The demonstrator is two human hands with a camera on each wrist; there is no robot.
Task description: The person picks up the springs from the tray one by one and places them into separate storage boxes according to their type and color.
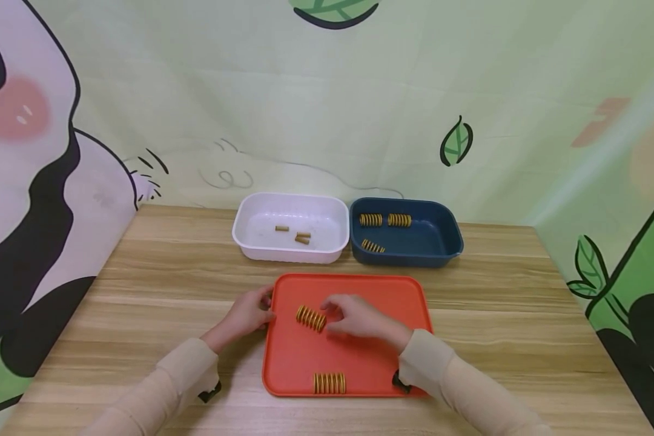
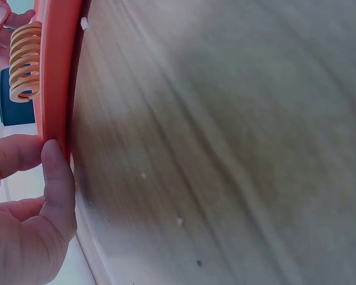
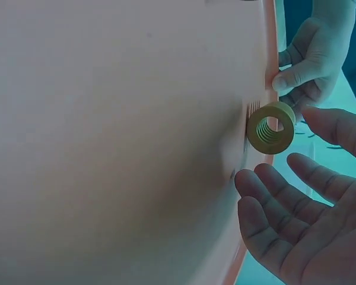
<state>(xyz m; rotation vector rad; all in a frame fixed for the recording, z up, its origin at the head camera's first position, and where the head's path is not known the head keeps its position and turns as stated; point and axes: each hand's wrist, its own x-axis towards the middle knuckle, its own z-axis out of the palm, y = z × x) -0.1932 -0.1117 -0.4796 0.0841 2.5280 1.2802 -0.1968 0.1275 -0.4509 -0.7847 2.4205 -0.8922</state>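
On the red tray (image 1: 370, 369) lies a yellow coil spring (image 1: 310, 318), slightly aslant; its round hollow end faces the right wrist camera. My right hand (image 1: 356, 318) hovers beside this spring, fingers loosely bent and thumb apart, with nothing in its grasp. In the right wrist view a gap shows between the fingertips and the spring (image 3: 271, 129). At the tray's left side my left hand (image 1: 245, 315) pinches the rim between thumb and fingers, as the left wrist view shows. A second yellow coil spring (image 1: 329, 383) rests by the tray's near edge.
Behind the tray stand two bins side by side. The white bin (image 1: 291, 256) contains three small tan cylinders (image 1: 281, 229). Three yellow springs (image 1: 399, 220) lie in the dark blue bin (image 1: 409, 259). A printed cloth (image 1: 327, 109) hangs behind the wooden table (image 1: 501, 290).
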